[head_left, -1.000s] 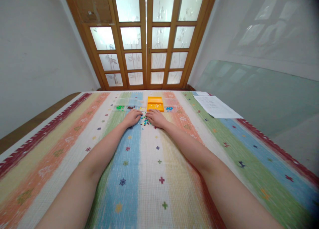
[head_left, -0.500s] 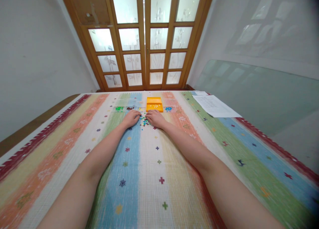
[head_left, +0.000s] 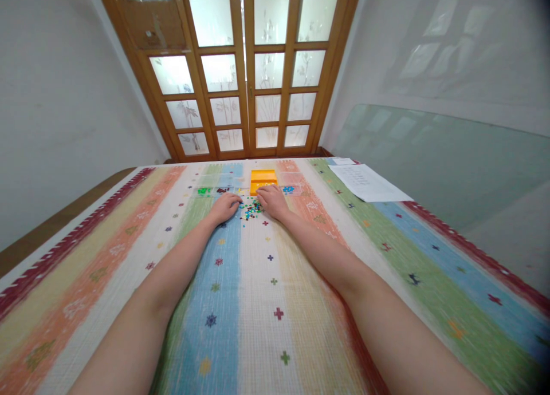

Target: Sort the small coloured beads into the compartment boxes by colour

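A loose pile of tiny multicoloured beads lies on the cloth between my two hands. At the pile's left edge rests my left hand, fingers curled together; whatever they hold is too small to see. My right hand is over the front edge of an open yellow box, its fingers drawn together and pointing left. Nothing between its fingertips can be made out. Behind the hands runs a clear tray with sorted groups: green beads, dark red-brown beads, a few yellow ones, and blue beads.
A striped tablecloth covers the table. Printed paper sheets lie at the back right. A glass panel leans along the right wall, and wooden doors with glass panes stand beyond the table.
My right hand has moved from the bead pile slightly right and up to the yellow box's front, uncovering more beads. My left hand stays nearly in place. The view has shifted slightly.
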A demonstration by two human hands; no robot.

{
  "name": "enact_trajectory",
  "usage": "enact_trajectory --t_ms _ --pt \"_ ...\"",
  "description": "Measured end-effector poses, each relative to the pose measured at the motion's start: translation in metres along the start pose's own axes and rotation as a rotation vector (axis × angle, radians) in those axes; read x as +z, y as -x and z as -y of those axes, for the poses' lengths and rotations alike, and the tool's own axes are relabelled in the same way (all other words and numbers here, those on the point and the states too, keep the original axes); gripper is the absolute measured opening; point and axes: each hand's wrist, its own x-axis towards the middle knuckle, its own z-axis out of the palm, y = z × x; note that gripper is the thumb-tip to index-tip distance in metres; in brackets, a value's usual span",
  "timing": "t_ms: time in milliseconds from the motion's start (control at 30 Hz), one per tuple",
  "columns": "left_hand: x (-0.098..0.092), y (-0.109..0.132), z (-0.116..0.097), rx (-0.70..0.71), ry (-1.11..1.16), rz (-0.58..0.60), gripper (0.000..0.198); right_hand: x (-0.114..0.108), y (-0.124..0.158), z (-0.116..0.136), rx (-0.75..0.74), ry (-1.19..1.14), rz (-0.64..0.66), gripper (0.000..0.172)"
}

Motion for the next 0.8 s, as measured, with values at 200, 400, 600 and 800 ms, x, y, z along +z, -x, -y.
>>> enact_trajectory --t_ms 200,400,600,800 --pt "0.000 0.000 0.003 -0.040 -0.021 -0.032 0.032 0.003 0.001 -0.006 0.119 0.014 -0.097 0.035" --pt "-0.002 0.001 0.009 -0.134 -0.043 -0.093 0.031 -0.006 0.002 0.025 -0.240 -0.064 0.123 0.026" --pt "-0.003 0.001 0.018 -0.186 -0.040 -0.135 0.030 -0.010 0.007 0.067 -0.529 -0.135 0.280 0.026" --pt "-0.001 0.001 0.019 -0.168 -0.042 -0.147 0.032 -0.010 0.008 0.064 -0.503 -0.183 0.315 0.026"
